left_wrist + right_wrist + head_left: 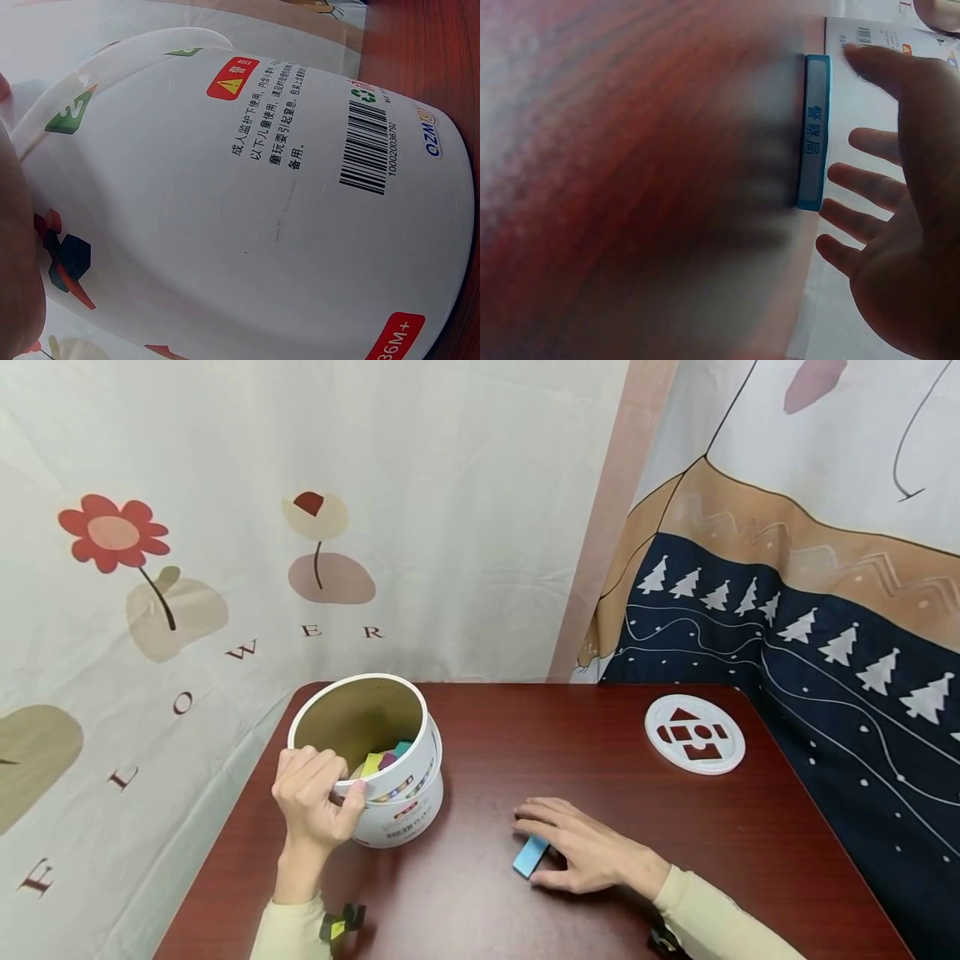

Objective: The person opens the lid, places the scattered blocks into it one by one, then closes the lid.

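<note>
A white bucket [408,814] stands on the left part of the table. My left hand [311,793] grips its near rim, thumb outside. Colored blocks [382,760], yellow, purple and teal among them, lie inside; the rest of the contents is hidden. The left wrist view is filled by the bucket's printed wall [247,202], with a barcode. Over a blue block [531,857] on the table, my right hand [588,852] hovers with its fingers spread. The right wrist view shows printed characters along the block [814,135], the fingertips close beside it and not curled round it.
A round white lid [695,766] with shaped cutouts lies at the far right of the dark red table [495,743]. Behind the table hangs a printed curtain [465,527]; a dark blue tree-patterned cloth [750,635] hangs along the right side.
</note>
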Demonstrator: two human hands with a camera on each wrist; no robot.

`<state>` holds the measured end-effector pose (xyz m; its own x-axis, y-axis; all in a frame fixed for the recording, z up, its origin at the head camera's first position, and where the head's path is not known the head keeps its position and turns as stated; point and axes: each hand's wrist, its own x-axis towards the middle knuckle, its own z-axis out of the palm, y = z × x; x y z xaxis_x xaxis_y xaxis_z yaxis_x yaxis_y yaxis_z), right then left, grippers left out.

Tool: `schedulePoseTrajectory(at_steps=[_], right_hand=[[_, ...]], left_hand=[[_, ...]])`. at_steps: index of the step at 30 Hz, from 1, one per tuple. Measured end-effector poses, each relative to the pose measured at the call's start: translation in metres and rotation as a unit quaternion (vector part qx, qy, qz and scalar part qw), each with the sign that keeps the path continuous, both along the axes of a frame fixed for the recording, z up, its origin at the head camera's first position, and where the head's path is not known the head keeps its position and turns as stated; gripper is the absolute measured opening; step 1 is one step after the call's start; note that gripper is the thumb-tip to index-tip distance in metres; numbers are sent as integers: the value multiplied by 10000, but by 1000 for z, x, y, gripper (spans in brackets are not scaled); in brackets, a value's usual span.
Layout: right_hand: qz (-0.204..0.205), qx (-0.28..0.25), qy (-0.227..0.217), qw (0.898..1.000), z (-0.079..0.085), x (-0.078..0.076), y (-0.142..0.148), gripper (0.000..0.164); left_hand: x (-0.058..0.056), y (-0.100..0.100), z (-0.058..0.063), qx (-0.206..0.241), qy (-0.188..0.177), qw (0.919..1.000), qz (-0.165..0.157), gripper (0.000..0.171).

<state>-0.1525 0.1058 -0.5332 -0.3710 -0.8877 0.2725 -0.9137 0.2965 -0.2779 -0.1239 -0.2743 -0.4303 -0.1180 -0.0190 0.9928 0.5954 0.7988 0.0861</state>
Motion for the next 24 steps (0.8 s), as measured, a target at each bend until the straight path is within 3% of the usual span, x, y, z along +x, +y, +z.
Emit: schedulePoseTrajectory(at_steps=[14,24], right_hand=[[136,94,161,9997,-2,0,0,34],[192,2,310,9993,-3,-1,0,30]], left_hand=[[0,-2,-3,-14,-43,10000,24,36],[2,0,0,-62,-20,10000,27,36]])
